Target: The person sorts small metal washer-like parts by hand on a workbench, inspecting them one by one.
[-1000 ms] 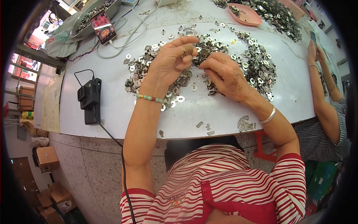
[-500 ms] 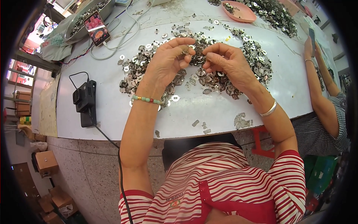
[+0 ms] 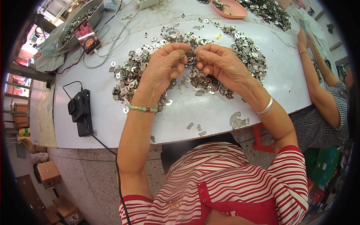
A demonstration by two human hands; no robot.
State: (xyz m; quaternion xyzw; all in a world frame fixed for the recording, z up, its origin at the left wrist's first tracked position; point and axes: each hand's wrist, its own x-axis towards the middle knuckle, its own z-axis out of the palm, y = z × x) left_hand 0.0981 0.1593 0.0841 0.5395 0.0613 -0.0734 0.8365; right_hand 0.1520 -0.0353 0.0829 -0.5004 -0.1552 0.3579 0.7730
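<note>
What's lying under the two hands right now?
Under the left hand and right hand lies the pile of small metal pieces on the white table; pieces directly beneath the palms are covered.

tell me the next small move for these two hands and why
Probably press the two small metal pieces together between the fingertips. The left hand and right hand meet above the pile of metal parts, each pinching something tiny, though whether they are joined is too small to tell.
</note>
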